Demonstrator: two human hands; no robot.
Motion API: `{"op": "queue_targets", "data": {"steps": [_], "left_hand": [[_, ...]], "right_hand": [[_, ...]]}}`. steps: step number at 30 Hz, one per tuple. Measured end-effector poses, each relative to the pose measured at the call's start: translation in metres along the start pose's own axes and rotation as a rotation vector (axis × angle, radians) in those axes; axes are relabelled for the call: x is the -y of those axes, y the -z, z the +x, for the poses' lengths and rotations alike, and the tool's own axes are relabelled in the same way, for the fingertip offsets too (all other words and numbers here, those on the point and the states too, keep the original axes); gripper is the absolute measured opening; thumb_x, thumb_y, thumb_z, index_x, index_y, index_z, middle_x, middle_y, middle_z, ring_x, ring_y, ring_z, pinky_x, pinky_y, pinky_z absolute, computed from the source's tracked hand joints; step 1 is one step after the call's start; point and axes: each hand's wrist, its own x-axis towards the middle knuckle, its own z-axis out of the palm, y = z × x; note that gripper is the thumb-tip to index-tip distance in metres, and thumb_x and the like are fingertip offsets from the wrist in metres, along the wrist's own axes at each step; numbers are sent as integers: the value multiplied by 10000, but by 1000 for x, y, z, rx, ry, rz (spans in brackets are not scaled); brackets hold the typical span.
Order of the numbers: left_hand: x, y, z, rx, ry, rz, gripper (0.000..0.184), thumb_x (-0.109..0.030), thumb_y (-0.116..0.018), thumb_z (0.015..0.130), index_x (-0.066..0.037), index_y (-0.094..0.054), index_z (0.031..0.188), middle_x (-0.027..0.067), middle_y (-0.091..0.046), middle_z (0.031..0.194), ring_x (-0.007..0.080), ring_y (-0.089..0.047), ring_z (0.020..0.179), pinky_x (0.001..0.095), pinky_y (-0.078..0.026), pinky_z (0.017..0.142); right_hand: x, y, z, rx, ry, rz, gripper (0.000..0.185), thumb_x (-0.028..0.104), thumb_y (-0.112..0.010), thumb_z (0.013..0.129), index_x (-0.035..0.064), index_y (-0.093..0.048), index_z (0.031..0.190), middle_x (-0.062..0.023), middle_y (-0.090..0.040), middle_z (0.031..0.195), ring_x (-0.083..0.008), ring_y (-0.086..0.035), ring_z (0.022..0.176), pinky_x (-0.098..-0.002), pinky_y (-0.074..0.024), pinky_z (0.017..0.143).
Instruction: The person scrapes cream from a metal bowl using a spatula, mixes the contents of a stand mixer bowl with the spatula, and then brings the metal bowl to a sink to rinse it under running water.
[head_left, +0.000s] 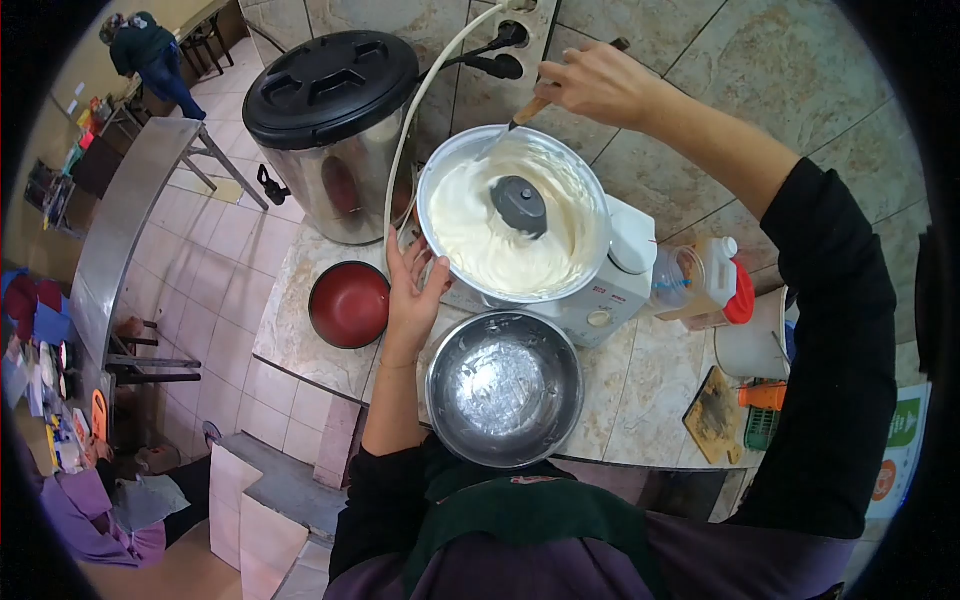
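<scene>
A white mixing bowl (428, 190) full of pale whipped cream (480, 235) sits on a white stand mixer (600, 300). The mixer's grey hub (519, 207) stands up in the cream. My right hand (595, 85) is closed around the wooden handle of a spatula (530, 110), whose blade dips into the cream at the bowl's far edge. Against the bowl's left side, my left hand (412, 290) holds it with fingers and thumb at the rim. A steel bowl (505, 390) with white smears inside stands in front of the mixer.
A red bowl (349, 305) and a large steel urn with a black lid (330, 85) stand at left. A white cable (410, 110) runs past the urn. Plastic containers (715, 280) and a cutting board (715, 415) lie right. Two other people are at left.
</scene>
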Motion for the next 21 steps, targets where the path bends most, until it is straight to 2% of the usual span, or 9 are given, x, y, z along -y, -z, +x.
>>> {"op": "queue_targets", "data": {"steps": [4,6,7,9,12,16,21], "left_hand": [[4,1,2,-2,14,-8,882,-149,-603,908,-89,58,1488,235,-308,1436,306,-388,1279,362,-502,890],[7,2,2,-28,16,49,867,-181,-581,934,-160,78,1497,163,-353,1447,225,-507,1188,389,-512,866],[6,2,2,-25,19,51,867,-181,-581,934,-160,78,1497,163,-353,1447,225,-507,1188,389,-512,866],[5,2,2,-35,41,53,869,-181,-582,933,-161,79,1496,160,-358,1445,222,-508,1184,390,-514,866],[3,1,1,-33,42,50,881,-185,-591,927,-161,82,1495,164,-360,1442,220,-513,1176,388,-516,861],[-5,-3,-1,-37,59,32,898,-183,-601,920,-162,90,1492,165,-365,1439,218,-516,1171,382,-519,856],[-2,0,1,-40,57,36,922,-180,-602,916,-170,123,1484,199,-351,1438,232,-511,1177,387,-528,845]], "right_hand": [[3,-9,-25,104,-69,45,221,156,-595,799,144,-668,1007,-33,-551,871,-197,-628,777,-321,-510,634],[6,-11,-36,186,-138,95,177,162,-592,804,142,-670,961,-45,-573,880,-218,-648,746,-341,-513,599],[7,-11,-42,188,-141,97,177,162,-592,804,142,-670,961,-45,-573,880,-218,-648,746,-341,-513,599],[12,-8,-52,260,-243,124,117,175,-609,796,117,-710,806,-60,-657,852,-255,-676,751,-363,-529,589],[20,1,-66,320,-314,217,129,188,-618,800,101,-708,768,-76,-674,812,-269,-678,766,-381,-531,598],[28,13,-77,390,-321,242,164,237,-636,803,92,-708,775,-97,-681,787,-278,-680,769,-384,-533,602],[38,48,-82,603,-410,352,237,291,-653,808,62,-711,802,-127,-692,820,-292,-684,794,-385,-543,629]]}}
